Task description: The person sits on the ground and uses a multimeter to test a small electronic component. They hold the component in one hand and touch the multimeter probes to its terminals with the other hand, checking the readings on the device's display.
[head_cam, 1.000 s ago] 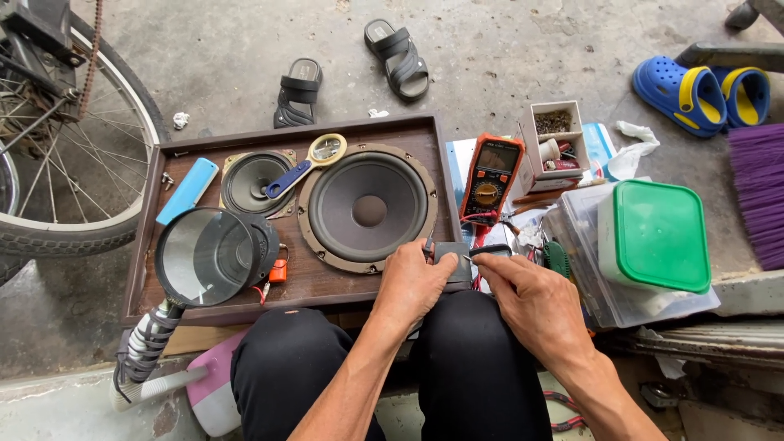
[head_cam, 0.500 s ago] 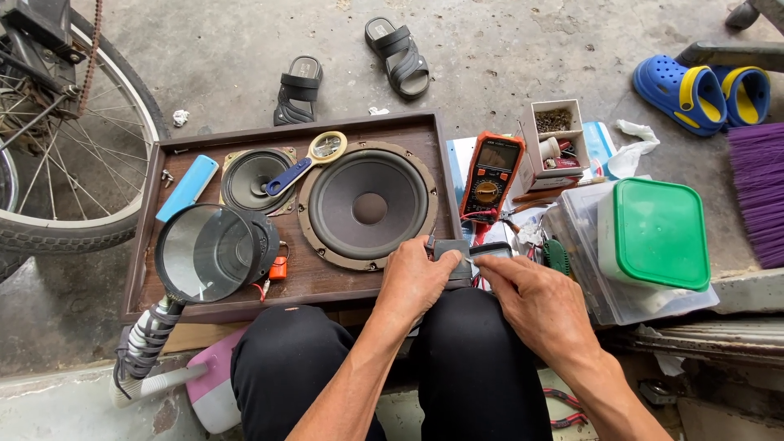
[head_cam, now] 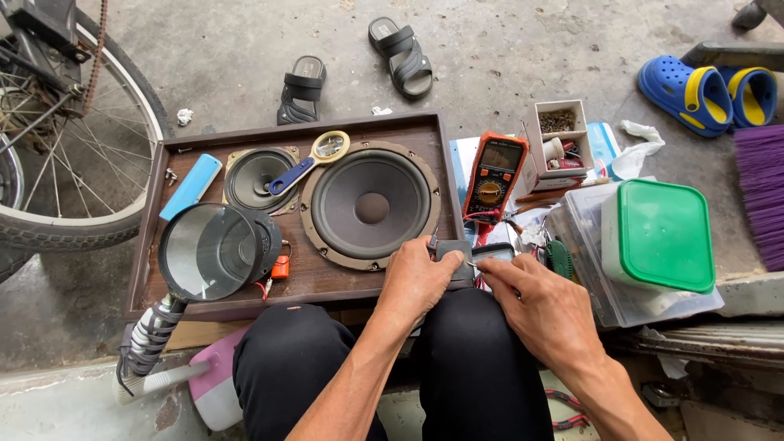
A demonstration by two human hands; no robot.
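A person sitting over a cluttered concrete floor is working on a small grey box-shaped part [head_cam: 454,255], holding it above the knees at the near edge of a brown wooden speaker panel [head_cam: 155,245]. The left hand [head_cam: 418,282] is closing its fingers around the part from the left, while the right hand [head_cam: 545,314] is reaching in from the right, its forefinger and thumb pinching at the part's edge; what they are gripping there is too small to tell. The part is looking flat, dark and rectangular, with thin metal pins showing at its top. On the panel, a large round speaker [head_cam: 371,204] is sitting beside a smaller speaker [head_cam: 253,178], with a magnifying lens on a flexible arm [head_cam: 204,251] hanging over the left end. An orange multimeter [head_cam: 495,175] is lying just beyond the hands, near a green-lidded plastic box [head_cam: 660,235].
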